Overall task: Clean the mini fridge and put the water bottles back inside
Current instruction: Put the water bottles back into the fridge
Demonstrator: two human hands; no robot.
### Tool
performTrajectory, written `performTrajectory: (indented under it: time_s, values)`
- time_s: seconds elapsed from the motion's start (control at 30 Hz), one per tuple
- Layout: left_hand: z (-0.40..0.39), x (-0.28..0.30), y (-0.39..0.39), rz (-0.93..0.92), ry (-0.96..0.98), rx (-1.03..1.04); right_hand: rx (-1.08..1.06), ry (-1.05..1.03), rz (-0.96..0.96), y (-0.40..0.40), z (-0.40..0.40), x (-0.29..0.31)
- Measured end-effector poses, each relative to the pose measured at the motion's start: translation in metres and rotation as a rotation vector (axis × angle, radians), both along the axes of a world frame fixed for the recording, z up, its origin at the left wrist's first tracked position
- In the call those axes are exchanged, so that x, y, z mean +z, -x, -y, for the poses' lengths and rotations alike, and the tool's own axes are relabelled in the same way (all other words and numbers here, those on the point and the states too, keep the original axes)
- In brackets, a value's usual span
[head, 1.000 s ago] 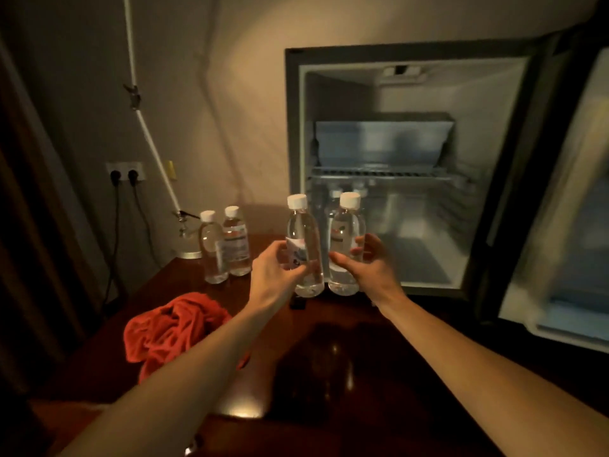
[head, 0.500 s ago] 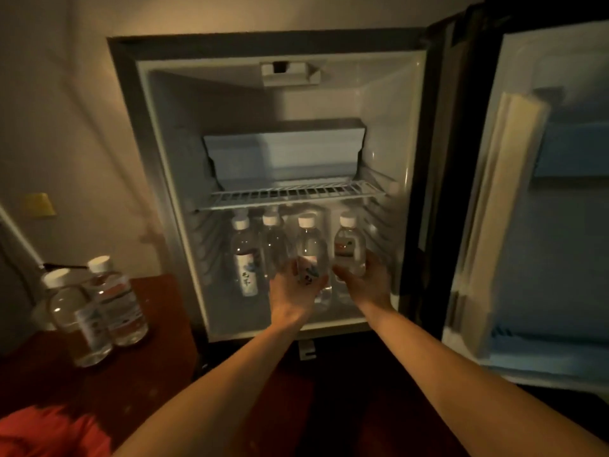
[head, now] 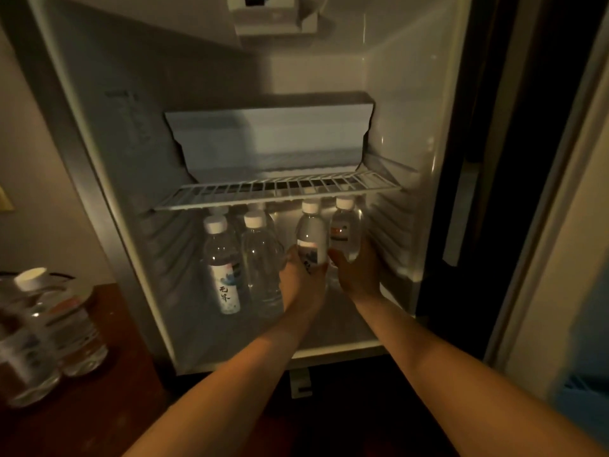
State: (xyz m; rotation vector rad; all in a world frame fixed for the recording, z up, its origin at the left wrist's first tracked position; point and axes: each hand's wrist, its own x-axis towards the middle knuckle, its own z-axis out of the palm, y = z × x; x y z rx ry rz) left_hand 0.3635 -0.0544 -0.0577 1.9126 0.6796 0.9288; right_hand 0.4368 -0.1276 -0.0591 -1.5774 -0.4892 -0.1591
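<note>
Mini fridge (head: 99, 179) fills the frame, door swung open along the right edge. Both arms reach in from the bottom to the lower compartment, under the wire shelf (head: 276, 191). Left hand (head: 301, 282) wraps its fingers round the lower body of a water bottle (head: 311, 239) with a white label, bottle upright, centre of frame. Right hand (head: 357, 272) grips a second bottle (head: 344, 229) with an orange-marked label, just right of the first, near the fridge's right inner wall. Whether either bottle base sits on the fridge floor: cannot tell, hands hide it. Two more capped bottles stand left of them inside: one labelled (head: 221, 258), one clear (head: 260, 255), side by side. More caps show behind, blurred. Lower left of frame: dark desk (head: 99, 390) with loose bottles (head: 49, 324), blurred.
</note>
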Motion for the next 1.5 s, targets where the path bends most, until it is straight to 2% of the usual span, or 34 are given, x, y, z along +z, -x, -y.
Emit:
performTrajectory:
  time_s: [0.33,0.43,0.57,0.63,0.73,0.83,0.9,0.93,1.0,1.1,1.17,1.23,1.37,1.5]
  values:
    - [-0.010,-0.007,-0.026,0.008,0.038,-0.053,-0.042,0.023,0.108,-0.014,-0.007,-0.001]
    - [-0.008,-0.011,-0.019,-0.085,0.053,-0.067,-0.035,0.132,0.124,-0.011,-0.003,0.001]
    - [0.002,-0.014,0.005,-0.115,0.003,-0.144,-0.086,0.248,-0.087,0.004,0.008,0.000]
    - [0.009,-0.013,0.024,-0.135,-0.033,-0.173,-0.080,0.383,-0.090,0.017,0.018,-0.003]
    - [0.020,-0.006,0.064,-0.147,-0.189,-0.198,-0.023,0.640,0.023,0.049,0.036,-0.006]
    - [0.020,-0.001,0.114,-0.184,-0.332,-0.253,0.094,0.542,0.073,0.090,0.049,-0.005]
    - [0.015,0.003,0.148,-0.301,-0.340,-0.191,0.143,0.653,0.270,0.116,0.051,-0.001]
    - [0.012,0.005,0.165,-0.386,-0.404,-0.149,0.179,0.739,0.380,0.128,0.051,0.000]
    - [0.005,0.007,0.197,-0.547,-0.608,-0.070,0.267,0.893,0.511,0.150,0.051,-0.001]
    - [-0.010,0.004,0.245,-0.658,-0.867,0.017,0.286,1.085,0.668,0.181,0.049,-0.003]
    - [-0.023,-0.001,0.276,-0.706,-0.871,0.057,0.288,1.116,0.788,0.204,0.041,-0.003]
    - [-0.035,-0.005,0.304,-0.745,-0.842,0.103,0.328,1.127,0.830,0.225,0.028,-0.002]
    - [-0.063,-0.009,0.354,-0.796,-0.815,0.204,0.447,1.067,0.786,0.263,-0.009,-0.004]
    - [-0.098,-0.006,0.392,-0.780,-0.700,0.281,0.537,0.993,0.763,0.291,-0.049,-0.005]
